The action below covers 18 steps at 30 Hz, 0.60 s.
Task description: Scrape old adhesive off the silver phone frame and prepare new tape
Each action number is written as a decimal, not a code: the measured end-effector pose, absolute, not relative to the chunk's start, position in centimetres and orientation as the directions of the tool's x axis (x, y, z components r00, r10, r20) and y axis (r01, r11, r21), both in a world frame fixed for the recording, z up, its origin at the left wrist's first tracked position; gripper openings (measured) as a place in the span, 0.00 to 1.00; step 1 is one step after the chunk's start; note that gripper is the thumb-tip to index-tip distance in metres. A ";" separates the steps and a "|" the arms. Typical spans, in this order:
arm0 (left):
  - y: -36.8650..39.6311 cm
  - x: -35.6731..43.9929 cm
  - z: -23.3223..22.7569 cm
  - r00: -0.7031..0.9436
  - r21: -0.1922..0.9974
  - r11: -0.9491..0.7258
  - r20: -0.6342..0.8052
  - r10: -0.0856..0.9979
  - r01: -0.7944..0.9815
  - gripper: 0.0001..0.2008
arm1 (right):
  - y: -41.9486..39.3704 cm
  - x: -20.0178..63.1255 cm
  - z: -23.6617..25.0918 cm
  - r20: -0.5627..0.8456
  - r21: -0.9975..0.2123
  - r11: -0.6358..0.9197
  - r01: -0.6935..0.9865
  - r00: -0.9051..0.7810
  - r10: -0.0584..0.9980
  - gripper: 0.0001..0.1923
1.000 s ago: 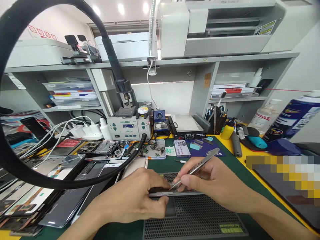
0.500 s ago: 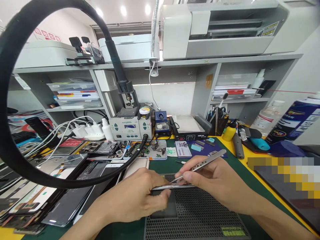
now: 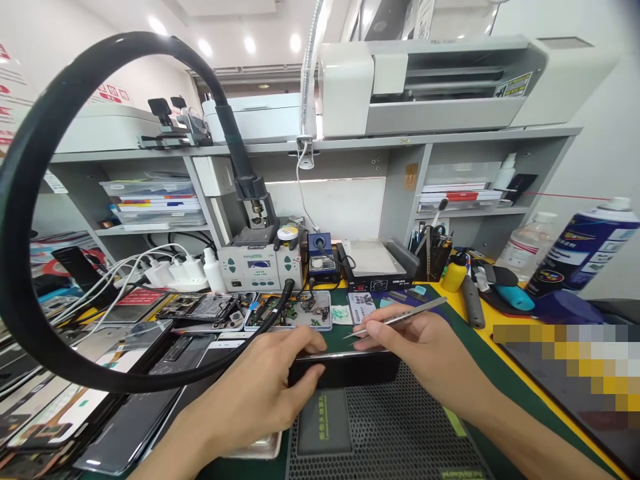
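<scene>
My left hand (image 3: 265, 387) grips the left end of a smartphone (image 3: 353, 372) between thumb and fingers. The phone is tipped on its long side, its glossy black face towards me and its thin silver edge on top. Closed around a pair of metal tweezers (image 3: 407, 313), my right hand (image 3: 425, 347) is at the phone's right end. The tweezer tips point left, just above the phone's upper edge, and I cannot tell whether they touch it. Below lies a black honeycomb work mat (image 3: 390, 427).
Several dismantled phones (image 3: 145, 393) crowd the left side. A thick black hose (image 3: 20, 267) loops above them from the hot-air station (image 3: 265, 267). Behind my hands lies a tray of small parts (image 3: 300, 310). A spray can (image 3: 583, 253) and a yellow bottle (image 3: 455, 272) stand right.
The phone has tilted from nearly edge-on, so its black face now shows. The tweezers lie flatter, with their tips apart from the earlier spot. The camera view has shifted upward.
</scene>
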<state>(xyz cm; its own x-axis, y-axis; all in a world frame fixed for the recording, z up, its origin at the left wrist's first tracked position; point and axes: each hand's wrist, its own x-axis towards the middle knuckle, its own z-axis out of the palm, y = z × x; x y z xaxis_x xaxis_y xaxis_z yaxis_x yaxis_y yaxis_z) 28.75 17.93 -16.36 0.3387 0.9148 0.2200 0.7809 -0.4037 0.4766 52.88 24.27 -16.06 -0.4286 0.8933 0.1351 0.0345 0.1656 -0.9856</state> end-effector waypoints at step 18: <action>17.9 28.8 -16.2 0.403 0.453 -0.505 0.308 0.862 0.735 0.06 | 24.6 52.6 -16.1 0.095 -0.994 0.110 0.018 -0.390 0.916 0.15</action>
<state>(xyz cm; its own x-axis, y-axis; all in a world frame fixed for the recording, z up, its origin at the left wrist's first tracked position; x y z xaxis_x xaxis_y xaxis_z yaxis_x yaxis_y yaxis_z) 28.80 17.90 -16.18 0.4027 0.8620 0.3079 0.7345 -0.5050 0.4533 52.65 24.60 -16.13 -0.3895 0.9161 0.0948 0.0179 0.1105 -0.9937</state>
